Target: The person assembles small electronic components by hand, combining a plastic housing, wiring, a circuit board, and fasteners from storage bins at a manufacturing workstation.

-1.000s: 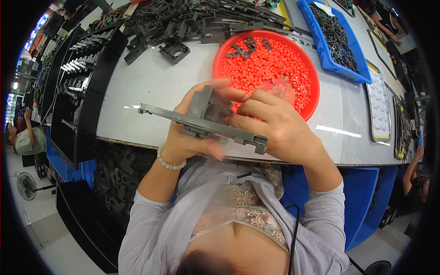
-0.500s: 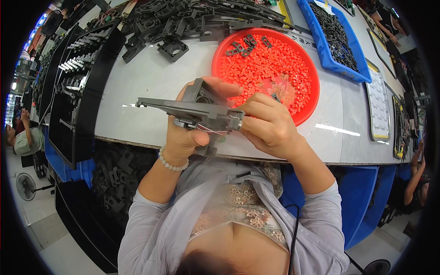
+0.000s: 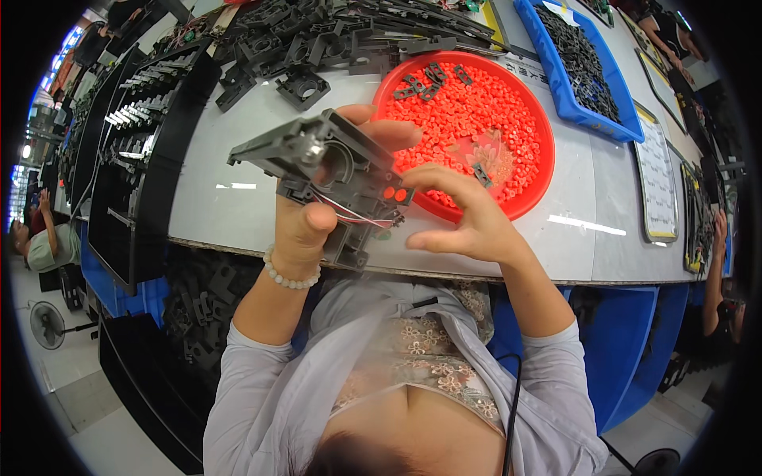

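Here's the left hand (image 3: 295, 232), clamped on one dark grey housing (image 3: 367, 181), thumb in front, fingers behind, the part tilted above the table (image 3: 238, 147). And the right hand (image 3: 480, 224): thumb and fingers apart, just beside the housing's right end; whether a fingertip touches, I cannot tell. Count the red round pieces (image 3: 401, 194) on that end: two, side by side! Thin wires (image 3: 349, 216), red and white, run below the ring-shaped opening. Beyond the hands sits one red bowl (image 3: 546, 151), its red bits (image 3: 476, 103) far too many to count. One dark clip (image 3: 482, 174) lies alone in its lower part, just above the right hand; more clips (image 3: 463, 74) gather near the far rim, some overlapping. Farther right, one blue tray (image 3: 559, 95) of black parts (image 3: 583, 67).
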The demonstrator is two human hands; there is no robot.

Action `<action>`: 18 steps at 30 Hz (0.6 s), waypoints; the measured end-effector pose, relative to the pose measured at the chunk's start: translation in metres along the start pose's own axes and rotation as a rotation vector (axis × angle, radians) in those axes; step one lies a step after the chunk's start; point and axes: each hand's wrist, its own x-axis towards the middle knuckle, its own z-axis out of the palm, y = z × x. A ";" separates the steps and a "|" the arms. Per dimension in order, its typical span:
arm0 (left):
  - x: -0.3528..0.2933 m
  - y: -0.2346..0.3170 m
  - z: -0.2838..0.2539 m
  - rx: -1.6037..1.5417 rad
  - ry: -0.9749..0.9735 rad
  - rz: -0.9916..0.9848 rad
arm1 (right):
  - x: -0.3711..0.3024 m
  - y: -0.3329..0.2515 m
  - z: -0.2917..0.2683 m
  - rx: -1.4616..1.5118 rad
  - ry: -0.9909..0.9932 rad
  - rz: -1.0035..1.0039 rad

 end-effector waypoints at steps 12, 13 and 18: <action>-0.007 0.003 -0.001 -0.043 0.006 -0.044 | -0.002 -0.011 0.020 0.302 -0.331 0.172; -0.008 0.003 -0.004 -0.045 0.002 -0.041 | -0.002 -0.011 0.018 0.304 -0.335 0.173; -0.008 0.005 -0.014 0.120 -0.012 0.014 | -0.011 -0.015 0.011 0.331 -0.233 0.449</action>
